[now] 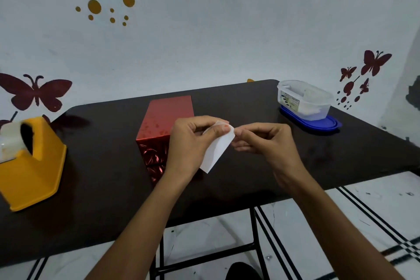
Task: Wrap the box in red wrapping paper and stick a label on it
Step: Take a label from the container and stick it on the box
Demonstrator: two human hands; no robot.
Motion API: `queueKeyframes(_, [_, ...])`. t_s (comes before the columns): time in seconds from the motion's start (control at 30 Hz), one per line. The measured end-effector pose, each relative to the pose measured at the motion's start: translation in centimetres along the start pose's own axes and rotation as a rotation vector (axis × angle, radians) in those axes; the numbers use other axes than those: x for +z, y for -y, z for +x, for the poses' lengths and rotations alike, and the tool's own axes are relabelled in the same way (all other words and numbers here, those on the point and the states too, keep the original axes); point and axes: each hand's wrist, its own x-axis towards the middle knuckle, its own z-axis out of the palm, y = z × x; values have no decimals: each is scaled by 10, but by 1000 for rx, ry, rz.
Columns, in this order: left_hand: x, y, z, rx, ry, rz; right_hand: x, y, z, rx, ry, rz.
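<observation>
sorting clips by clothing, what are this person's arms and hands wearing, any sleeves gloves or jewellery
The left arm and right arm are bare down to the frame's lower edge; no sleeve shows. The left hand and right hand are ungloved. No watch, bracelet or ring shows on the sides facing the camera.

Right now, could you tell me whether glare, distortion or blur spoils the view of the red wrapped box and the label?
In the head view: the far edge of the dark glossy table bows from wide-angle distortion; bright glints speckle the near end of the red foil-wrapped box; the white paper label, pinched between left hand and right hand, looks sharp.
</observation>
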Motion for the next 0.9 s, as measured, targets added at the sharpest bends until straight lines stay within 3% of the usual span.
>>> queueKeyframes(0.37, [-1, 3, 2, 38, 4, 90, 0, -4, 3, -16, 7, -23])
queueKeyframes(0.9, [2, 1, 1, 65, 45, 6, 0, -3, 1, -63, 1, -3])
